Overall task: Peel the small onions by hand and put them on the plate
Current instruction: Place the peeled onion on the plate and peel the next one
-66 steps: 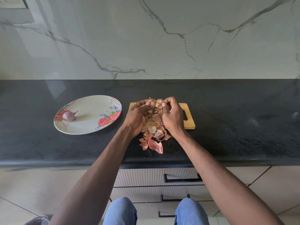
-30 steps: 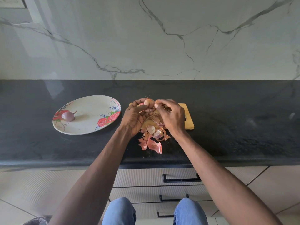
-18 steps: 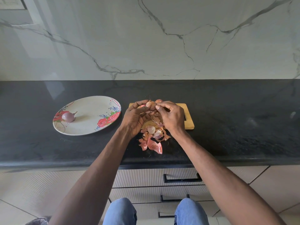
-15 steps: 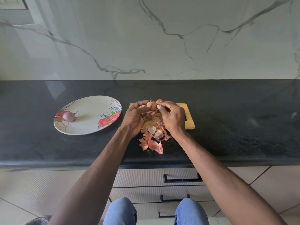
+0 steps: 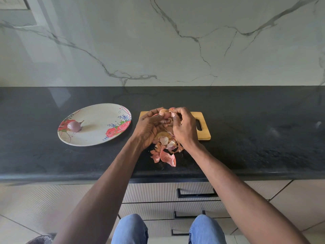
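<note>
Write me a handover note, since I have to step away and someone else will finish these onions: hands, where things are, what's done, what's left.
Left hand: grips the small onion above the wooden board.
Right hand: fingers pinch at the skin on top of that same onion.
Plate: on the counter left of the board, with one peeled onion on it.
Peel pile: loose skins at the board's near edge, spilling onto the black counter.
Done: one onion peeled and plated.
Left: finish peeling the held onion and plate it. Whether more unpeeled onions lie under the hands and skins, I cannot tell.
</note>
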